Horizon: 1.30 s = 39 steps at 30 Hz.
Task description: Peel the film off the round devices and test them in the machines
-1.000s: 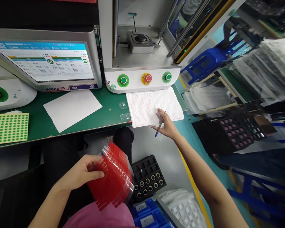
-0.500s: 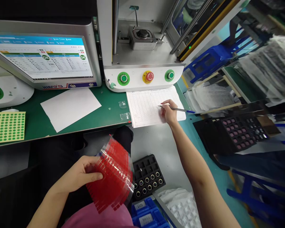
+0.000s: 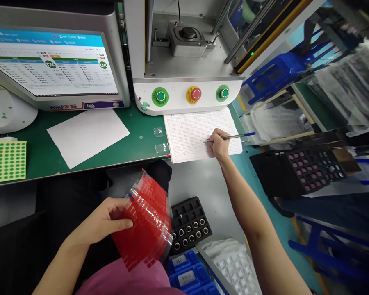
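Observation:
My left hand [image 3: 115, 217] grips a stack of clear plastic sheets carrying red stickers [image 3: 146, 221], thumb on top, held above my lap. The stack bends and shines along its middle. My right hand [image 3: 219, 143] is closed around a pen [image 3: 238, 136] with a blue cap end pointing right. Its tip is at the printed table form [image 3: 187, 131], which lies at the bench's front edge below the machine buttons. The side of my right hand rests on that paper.
A blank white sheet [image 3: 89, 137] and a sheet of green dot stickers [image 3: 6, 160] lie on the green bench. Behind stand a monitor [image 3: 52, 65] and a machine with a red stop button [image 3: 196, 95]. Below are a black tray of ringed parts [image 3: 190, 223] and blue bins [image 3: 187, 274].
My right hand's fingers have closed in around the pen, and the pen's back end has tipped up. My left hand still holds the red sheets. The view has shifted slightly.

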Tool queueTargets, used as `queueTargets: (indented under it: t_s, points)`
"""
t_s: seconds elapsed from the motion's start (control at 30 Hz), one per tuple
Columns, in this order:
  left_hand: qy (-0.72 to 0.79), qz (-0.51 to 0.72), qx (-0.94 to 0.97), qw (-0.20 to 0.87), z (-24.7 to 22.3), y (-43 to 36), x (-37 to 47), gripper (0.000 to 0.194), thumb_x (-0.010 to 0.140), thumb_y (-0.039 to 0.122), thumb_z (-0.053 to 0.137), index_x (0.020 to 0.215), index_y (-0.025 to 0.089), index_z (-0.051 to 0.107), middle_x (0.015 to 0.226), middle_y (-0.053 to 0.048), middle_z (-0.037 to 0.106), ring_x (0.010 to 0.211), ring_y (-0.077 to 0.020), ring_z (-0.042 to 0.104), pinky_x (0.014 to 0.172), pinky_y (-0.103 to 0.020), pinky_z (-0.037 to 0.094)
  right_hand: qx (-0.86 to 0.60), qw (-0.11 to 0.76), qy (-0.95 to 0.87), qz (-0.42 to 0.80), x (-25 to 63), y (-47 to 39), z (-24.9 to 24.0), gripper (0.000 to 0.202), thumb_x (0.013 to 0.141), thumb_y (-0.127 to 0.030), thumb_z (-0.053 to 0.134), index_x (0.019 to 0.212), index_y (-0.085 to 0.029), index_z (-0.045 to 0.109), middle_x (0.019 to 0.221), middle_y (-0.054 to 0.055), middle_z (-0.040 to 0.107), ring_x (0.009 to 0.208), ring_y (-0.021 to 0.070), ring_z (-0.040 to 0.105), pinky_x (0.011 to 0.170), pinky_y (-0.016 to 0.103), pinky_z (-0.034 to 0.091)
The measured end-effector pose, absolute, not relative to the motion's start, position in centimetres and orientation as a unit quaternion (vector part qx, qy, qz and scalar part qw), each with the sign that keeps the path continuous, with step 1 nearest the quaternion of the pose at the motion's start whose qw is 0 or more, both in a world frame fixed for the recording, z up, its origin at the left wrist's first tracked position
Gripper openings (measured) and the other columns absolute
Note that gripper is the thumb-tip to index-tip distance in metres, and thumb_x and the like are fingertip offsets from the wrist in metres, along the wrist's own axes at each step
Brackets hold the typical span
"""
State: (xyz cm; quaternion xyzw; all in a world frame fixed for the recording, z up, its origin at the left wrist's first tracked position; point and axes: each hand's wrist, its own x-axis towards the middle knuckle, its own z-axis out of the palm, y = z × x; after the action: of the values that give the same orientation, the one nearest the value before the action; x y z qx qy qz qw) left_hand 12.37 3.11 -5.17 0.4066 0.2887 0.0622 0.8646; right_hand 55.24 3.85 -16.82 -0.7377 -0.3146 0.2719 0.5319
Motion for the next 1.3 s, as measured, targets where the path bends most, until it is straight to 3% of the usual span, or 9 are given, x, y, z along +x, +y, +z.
queueTargets:
  t_s: [0.2, 0.43, 0.93, 1.13, 1.3]
  points:
    - [0.289, 0.065, 0.399, 0.868, -5.2, 3.1, 12.1, 0.023, 0.080, 0.027, 0.081, 0.102, 0.027, 0.080, 0.091, -0.001, 0.081, 0.082, -0.0126, 0.076, 0.076, -0.015, 0.057, -0.728, 0.540, -0.335, 0.259, 55.0, 4.0, -16.4, 0.026, 0.098, -0.037, 0.061, 0.110, -0.013, 0.063, 0.100, 0.005, 0.066, 0.079, 0.0134, 0.065, 0.068, 0.028, 0.058]
    - [0.291, 0.070, 0.396, 0.868, -5.1, 3.2, 12.3, 0.017, 0.080, 0.025, 0.081, 0.097, 0.026, 0.081, 0.090, 0.001, 0.080, 0.081, -0.0118, 0.075, 0.074, -0.014, 0.057, -0.720, 0.552, -0.334, 0.256, 54.8, 3.9, -16.3, 0.025, 0.098, -0.037, 0.061, 0.104, -0.012, 0.064, 0.089, 0.002, 0.065, 0.068, 0.0100, 0.062, 0.060, 0.023, 0.055]
    - [0.302, 0.056, 0.399, 0.864, -5.5, 2.8, 12.5, 0.019, 0.079, 0.029, 0.082, 0.096, 0.022, 0.080, 0.089, -0.001, 0.080, 0.080, -0.0138, 0.075, 0.075, -0.017, 0.057, -0.722, 0.558, -0.285, 0.293, 54.9, 3.9, -16.7, 0.024, 0.098, -0.036, 0.061, 0.101, -0.012, 0.063, 0.085, 0.000, 0.063, 0.064, 0.0085, 0.059, 0.056, 0.021, 0.052]
    - [0.303, 0.042, 0.425, 0.852, -4.1, 2.5, 13.4, 0.031, 0.076, 0.037, 0.084, 0.101, 0.020, 0.079, 0.094, -0.005, 0.080, 0.084, -0.0163, 0.076, 0.077, -0.019, 0.056, -0.697, 0.579, -0.282, 0.316, 53.4, 4.1, -12.8, 0.030, 0.099, -0.042, 0.058, 0.099, -0.013, 0.063, 0.076, -0.001, 0.063, 0.057, 0.0083, 0.058, 0.056, 0.023, 0.052]
    - [0.300, 0.050, 0.433, 0.849, -2.8, 2.1, 12.4, 0.040, 0.074, 0.040, 0.085, 0.107, 0.019, 0.077, 0.099, -0.006, 0.079, 0.089, -0.0179, 0.075, 0.080, -0.021, 0.055, -0.680, 0.583, -0.307, 0.323, 48.7, -1.9, -8.9, 0.049, 0.095, -0.058, 0.047, 0.113, -0.015, 0.062, 0.057, -0.002, 0.066, 0.043, 0.0130, 0.057, 0.052, 0.027, 0.050]
